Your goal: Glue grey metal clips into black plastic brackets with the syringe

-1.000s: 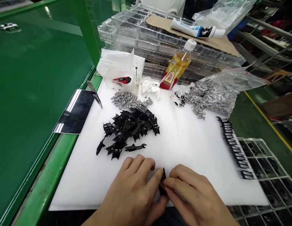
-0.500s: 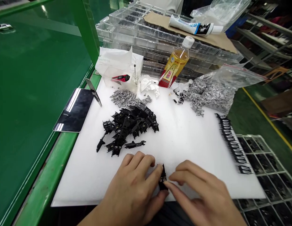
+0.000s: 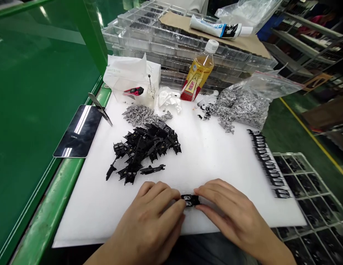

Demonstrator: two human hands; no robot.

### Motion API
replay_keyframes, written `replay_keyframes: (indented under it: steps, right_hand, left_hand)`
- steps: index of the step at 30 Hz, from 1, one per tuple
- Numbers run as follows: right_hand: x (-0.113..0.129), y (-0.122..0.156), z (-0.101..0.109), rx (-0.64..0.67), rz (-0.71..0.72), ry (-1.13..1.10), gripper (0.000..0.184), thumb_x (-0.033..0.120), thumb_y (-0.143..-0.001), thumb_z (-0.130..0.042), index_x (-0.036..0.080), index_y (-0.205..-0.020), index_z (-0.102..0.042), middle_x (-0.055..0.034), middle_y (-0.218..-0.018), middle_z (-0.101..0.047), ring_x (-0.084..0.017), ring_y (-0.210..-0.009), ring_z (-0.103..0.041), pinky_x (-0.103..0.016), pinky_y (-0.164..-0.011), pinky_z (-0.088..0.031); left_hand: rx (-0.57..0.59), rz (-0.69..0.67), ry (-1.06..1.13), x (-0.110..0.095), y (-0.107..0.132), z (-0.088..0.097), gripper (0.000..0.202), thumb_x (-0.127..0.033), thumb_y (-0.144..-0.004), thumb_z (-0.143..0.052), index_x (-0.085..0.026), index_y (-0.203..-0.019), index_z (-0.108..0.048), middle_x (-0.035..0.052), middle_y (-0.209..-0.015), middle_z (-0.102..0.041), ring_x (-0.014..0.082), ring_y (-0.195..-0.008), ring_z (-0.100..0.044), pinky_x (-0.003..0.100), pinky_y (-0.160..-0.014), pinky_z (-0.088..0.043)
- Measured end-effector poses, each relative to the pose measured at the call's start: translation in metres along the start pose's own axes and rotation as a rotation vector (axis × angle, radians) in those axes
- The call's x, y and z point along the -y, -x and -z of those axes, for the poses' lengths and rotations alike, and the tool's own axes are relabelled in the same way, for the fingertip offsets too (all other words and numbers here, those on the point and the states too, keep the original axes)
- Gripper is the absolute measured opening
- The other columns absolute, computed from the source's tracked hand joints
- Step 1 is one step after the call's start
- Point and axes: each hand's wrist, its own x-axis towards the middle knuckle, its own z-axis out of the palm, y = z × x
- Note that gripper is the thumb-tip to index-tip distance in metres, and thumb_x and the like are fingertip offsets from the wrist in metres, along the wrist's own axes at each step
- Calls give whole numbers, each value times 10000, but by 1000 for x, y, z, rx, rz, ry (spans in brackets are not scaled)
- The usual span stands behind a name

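Note:
A small black plastic part [image 3: 190, 200] lies horizontal, held between the fingertips of my left hand [image 3: 150, 217] and my right hand [image 3: 229, 208], low on a white foam sheet [image 3: 210, 217]. Above my hands lies a loose heap of similar black parts [image 3: 143, 151]. Beyond it is a small pile of grey metal clips [image 3: 140, 115]. A neat row of black parts [image 3: 268, 163] runs along the sheet's right edge, well away from my right hand.
A clip-filled plastic bag [image 3: 241, 103], a yellow drink bottle [image 3: 197, 73], a clear box holding a red-and-black cutter [image 3: 134, 91] and a dark tablet [image 3: 77, 131] surround the sheet. Stacked clear trays [image 3: 171, 44] stand behind, and a gridded tray [image 3: 306, 195] lies lower right.
The black part has turned from upright to lying horizontal between my fingertips. My right hand has closed in on it. The whole view has shifted slightly left and up.

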Motion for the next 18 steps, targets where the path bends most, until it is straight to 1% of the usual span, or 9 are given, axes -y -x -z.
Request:
replay_keyframes:
  steps: [4, 6, 9, 11, 15, 18]
  right_hand:
    - [0, 4, -3, -55, 101, 72, 455, 30, -955, -701, 127, -1395, -630, -117, -1255, -731, -201, -1164, -648, -350, -995, -605]
    - [-1, 4, -6, -73, 126, 68, 472, -7, -939, -696, 120, -1390, -638, -123, -1266, -731, -200, -1177, -653, -344, -996, -613]
    - [-3, 3, -11, -120, 92, 0, 508, -34, -923, -695, 128, -1399, -630, -118, -1236, -743, -201, -1157, -676, -343, -977, -631]
    - [-5, 3, -12, -148, 59, -45, 516, -34, -917, -702, 145, -1396, -634, -113, -1229, -749, -206, -1148, -691, -351, -966, -642]
    - [-8, 3, -13, -157, 53, -84, 499, -27, -915, -711, 148, -1379, -652, -109, -1225, -759, -203, -1145, -695, -357, -974, -643]
    - [-8, 2, -12, -160, 41, -97, 460, 2, -932, -712, 144, -1367, -658, -108, -1227, -764, -192, -1139, -691, -353, -989, -630]
  left_hand:
    - [-69, -52, -65, 3, 2, -7, 256, -16, -993, -588, -140, -1197, -680, 90, -1127, -698, 208, -976, -584, 387, -838, -457]
    - [-84, -54, -76, 3, 2, -8, 266, -13, -986, -605, -142, -1204, -687, 89, -1125, -714, 216, -999, -602, 384, -850, -483]
    - [-108, -34, -72, 2, 1, -9, 301, -3, -976, -617, -146, -1233, -681, 71, -1135, -740, 212, -1025, -615, 377, -875, -510]
    - [-123, -21, -74, 2, 1, -9, 305, 9, -976, -595, -135, -1233, -675, 76, -1147, -741, 207, -1023, -609, 374, -884, -520]
    - [-96, -25, -110, 3, 1, -9, 320, 11, -982, -545, -109, -1253, -666, 106, -1146, -729, 221, -1029, -590, 382, -889, -535]
    - [-87, -18, -125, 3, 0, -6, 333, 12, -984, -521, -105, -1258, -671, 110, -1149, -730, 222, -1032, -594, 379, -898, -546]
